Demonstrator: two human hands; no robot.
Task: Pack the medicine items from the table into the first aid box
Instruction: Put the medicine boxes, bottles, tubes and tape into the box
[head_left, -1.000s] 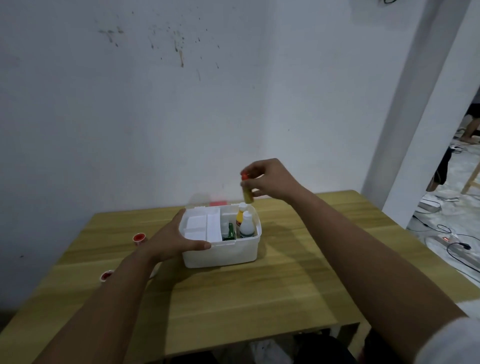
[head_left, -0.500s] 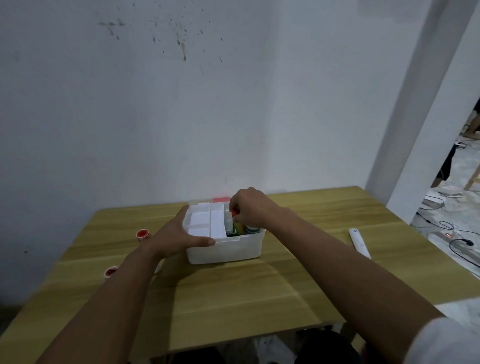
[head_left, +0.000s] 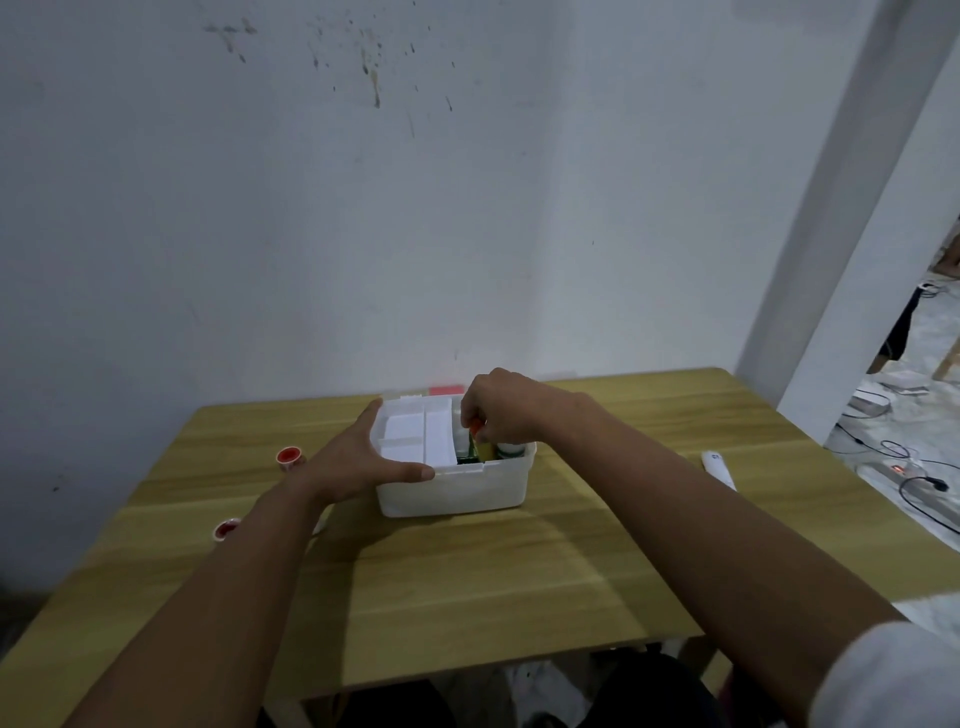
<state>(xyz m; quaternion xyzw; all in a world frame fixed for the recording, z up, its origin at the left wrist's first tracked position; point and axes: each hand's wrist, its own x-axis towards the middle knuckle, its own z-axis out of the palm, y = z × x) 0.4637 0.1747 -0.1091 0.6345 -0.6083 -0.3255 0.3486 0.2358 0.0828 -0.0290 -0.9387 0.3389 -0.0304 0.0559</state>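
A white first aid box (head_left: 467, 491) stands open at the middle of the wooden table (head_left: 467, 571). My left hand (head_left: 358, 460) grips its left wall and front rim. My right hand (head_left: 498, 408) reaches into the box's right compartment, fingers closed on a small yellow bottle with an orange cap (head_left: 477, 434). White packets (head_left: 415, 436) fill the left compartments. A green item and a white bottle (head_left: 511, 449) stand beside the yellow one. Two small red-topped rolls (head_left: 288, 457) (head_left: 226, 529) lie left of the box. A white pen-like tube (head_left: 719, 469) lies at the right.
A white wall rises just behind the table's far edge. A pink object (head_left: 445, 389) shows behind the box. To the right, past a white pillar, a power strip and cables (head_left: 904, 467) lie on the floor.
My right hand has come down from above the box with the yellow bottle and lowered it into the right compartment. My left hand has stayed on the box.
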